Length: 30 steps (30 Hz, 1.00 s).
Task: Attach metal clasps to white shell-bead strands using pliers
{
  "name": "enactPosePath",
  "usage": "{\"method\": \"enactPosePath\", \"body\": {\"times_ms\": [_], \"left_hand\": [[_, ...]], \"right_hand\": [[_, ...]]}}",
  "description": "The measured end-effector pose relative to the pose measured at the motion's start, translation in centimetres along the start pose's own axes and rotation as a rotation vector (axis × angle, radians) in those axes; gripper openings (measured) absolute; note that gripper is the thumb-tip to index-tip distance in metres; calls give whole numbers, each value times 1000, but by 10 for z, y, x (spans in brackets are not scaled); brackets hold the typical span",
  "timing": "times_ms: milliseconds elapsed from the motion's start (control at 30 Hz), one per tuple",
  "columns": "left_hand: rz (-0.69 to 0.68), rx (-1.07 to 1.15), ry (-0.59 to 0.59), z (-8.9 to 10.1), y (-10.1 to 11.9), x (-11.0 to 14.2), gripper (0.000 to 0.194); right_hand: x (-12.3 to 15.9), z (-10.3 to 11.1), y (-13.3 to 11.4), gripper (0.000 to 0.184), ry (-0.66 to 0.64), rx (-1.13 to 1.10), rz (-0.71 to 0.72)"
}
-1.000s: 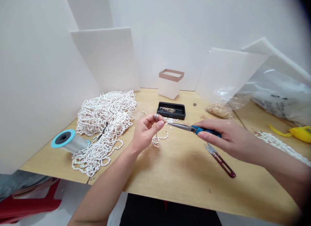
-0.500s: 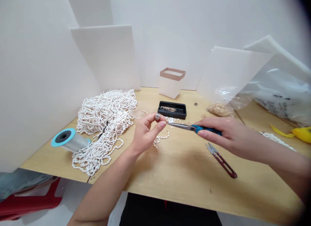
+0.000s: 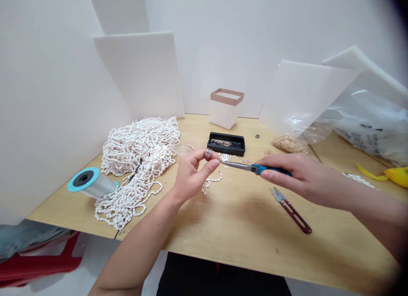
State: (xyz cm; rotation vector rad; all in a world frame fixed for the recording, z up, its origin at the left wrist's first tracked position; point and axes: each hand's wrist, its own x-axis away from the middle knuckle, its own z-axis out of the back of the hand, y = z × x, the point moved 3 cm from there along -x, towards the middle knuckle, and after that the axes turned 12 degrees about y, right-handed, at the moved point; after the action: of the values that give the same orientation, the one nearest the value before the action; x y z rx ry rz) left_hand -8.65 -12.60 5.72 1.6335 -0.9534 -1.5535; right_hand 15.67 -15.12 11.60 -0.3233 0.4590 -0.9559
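Note:
My right hand (image 3: 296,177) is wrapped round the blue handles of needle-nose pliers (image 3: 239,165), whose tip points left and meets the fingertips of my left hand (image 3: 193,175). Thumb and index finger of that left hand are pinched together; a ring-like metal band (image 3: 208,153) sits on a finger. The pinched piece is too small to name. Below the left fingers hangs or lies a short string of white beads (image 3: 207,184); I cannot tell whether it is held. Just beyond the hands stands a black tray (image 3: 237,150) with small gold-coloured pieces in it.
On the left are a heap of white bead strands (image 3: 140,147) and a spool of clear line (image 3: 97,184). Red-handled thread snips (image 3: 291,211) lie right of centre. A white box (image 3: 223,113) stands behind the tray. Plastic bags (image 3: 366,122) and a bagged tan pile (image 3: 288,144) are at right.
Almost nothing differs. Both hands and the pliers keep their position, with the plier tip still at the left fingertips; the whole view has shifted very slightly.

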Motion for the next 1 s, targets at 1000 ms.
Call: {"method": "enactPosePath", "body": {"times_ms": [1000], "left_hand": [[339,320,-162,-5,-12,0,27]], "right_hand": [[-3,-14,27,44,-280,-296,-127]]}}
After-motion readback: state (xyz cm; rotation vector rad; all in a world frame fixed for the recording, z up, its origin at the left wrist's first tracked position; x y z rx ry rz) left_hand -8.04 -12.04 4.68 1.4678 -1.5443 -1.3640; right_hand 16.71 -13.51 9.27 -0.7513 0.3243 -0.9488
